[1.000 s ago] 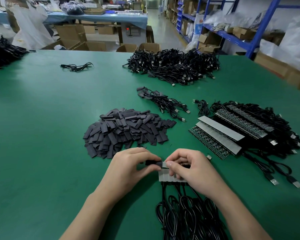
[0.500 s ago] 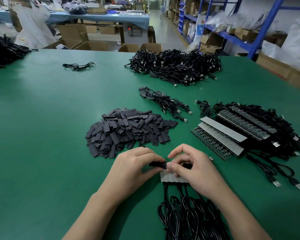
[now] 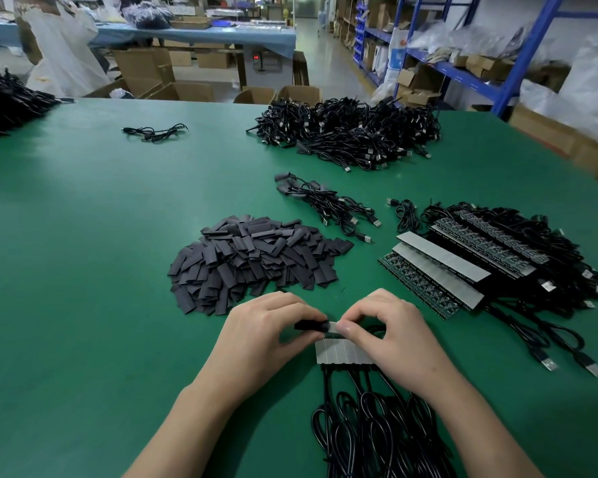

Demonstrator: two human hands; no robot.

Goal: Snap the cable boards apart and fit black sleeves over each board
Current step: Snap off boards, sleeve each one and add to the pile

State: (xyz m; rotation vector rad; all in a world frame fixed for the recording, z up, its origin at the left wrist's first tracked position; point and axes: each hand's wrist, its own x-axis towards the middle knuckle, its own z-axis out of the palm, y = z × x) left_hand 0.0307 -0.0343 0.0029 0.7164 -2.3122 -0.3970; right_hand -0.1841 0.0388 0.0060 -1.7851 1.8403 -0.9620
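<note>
Watching through the head camera, I see little change from a second ago. My left hand keeps its thumb and forefinger pinched on one black sleeve, in nearly the same spot above the table. My right hand still pinches the board with its thumb tip against the sleeve's mouth. Only a short pale sliver of board shows between the two grips, about as much as before. The clearest difference is in the right forefinger: it lay flatter a second ago and now arches up, leaving a dark gap beneath it.

The strip of joined boards lies flat just below the sleeve, where it was, its right end under my right palm. I cannot tell whether the pinched board is already free of the strip. The cables trail from the strip toward me in the same loops.

The sleeve pile sits just beyond my hands, and the board stacks lie to its right. A small bundle and a large heap of cables lie farther off. None of these has moved; the view has only drifted slightly.
</note>
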